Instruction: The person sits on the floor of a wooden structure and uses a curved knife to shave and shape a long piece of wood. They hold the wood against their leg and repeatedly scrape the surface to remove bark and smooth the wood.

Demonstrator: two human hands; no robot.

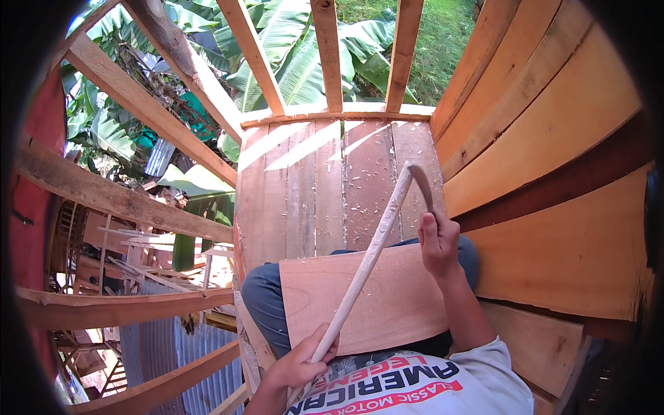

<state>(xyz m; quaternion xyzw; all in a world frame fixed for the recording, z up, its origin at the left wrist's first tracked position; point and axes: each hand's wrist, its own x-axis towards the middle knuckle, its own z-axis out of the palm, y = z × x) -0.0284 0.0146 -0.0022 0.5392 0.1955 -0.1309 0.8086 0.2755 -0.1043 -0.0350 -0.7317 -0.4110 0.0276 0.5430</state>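
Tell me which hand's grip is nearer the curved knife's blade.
Right. The right grip holds the curved knife just below its blade; the left grip is farther off, around the lower part of the pale stick.

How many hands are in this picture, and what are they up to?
2. The left hand has its grip around the pale stick, low down; the right hand holds the curved blade by the stick's upper end. No others show.
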